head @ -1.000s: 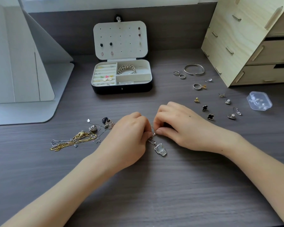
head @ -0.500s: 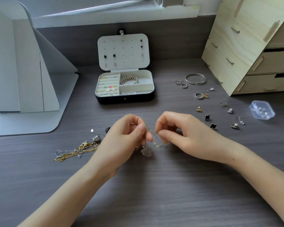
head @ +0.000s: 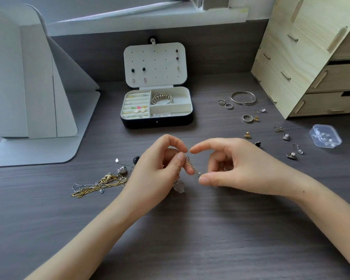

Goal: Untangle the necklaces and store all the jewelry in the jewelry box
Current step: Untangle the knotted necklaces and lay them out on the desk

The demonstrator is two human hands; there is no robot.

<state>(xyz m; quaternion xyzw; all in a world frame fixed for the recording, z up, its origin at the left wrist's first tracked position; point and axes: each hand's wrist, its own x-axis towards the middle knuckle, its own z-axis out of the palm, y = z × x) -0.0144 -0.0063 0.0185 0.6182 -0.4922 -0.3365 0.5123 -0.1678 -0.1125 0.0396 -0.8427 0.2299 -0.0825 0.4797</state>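
A thin silver necklace (head: 192, 167) stretches between my two hands above the desk, its clear pendant (head: 179, 186) dangling under my left hand. My left hand (head: 160, 170) pinches the chain between thumb and fingers. My right hand (head: 232, 166) touches the chain's lower end with its thumb tip, forefinger lifted apart. A tangle of gold and silver necklaces (head: 101, 182) lies on the desk to the left. The open jewelry box (head: 182, 120) stands behind, with a bracelet, rings and ear studs inside.
Loose rings (head: 228, 106), a silver bangle (head: 242, 97) and several earrings (head: 291, 154) lie scattered at the right. A small clear plastic case (head: 324, 135) sits beside them. A wooden drawer unit (head: 311, 57) stands at the back right, a white stand (head: 28, 87) at the left.
Both hands have lifted the silver necklace off the desk and drawn it out between them. My right forefinger has opened away from the thumb. The view has tilted upward a little.
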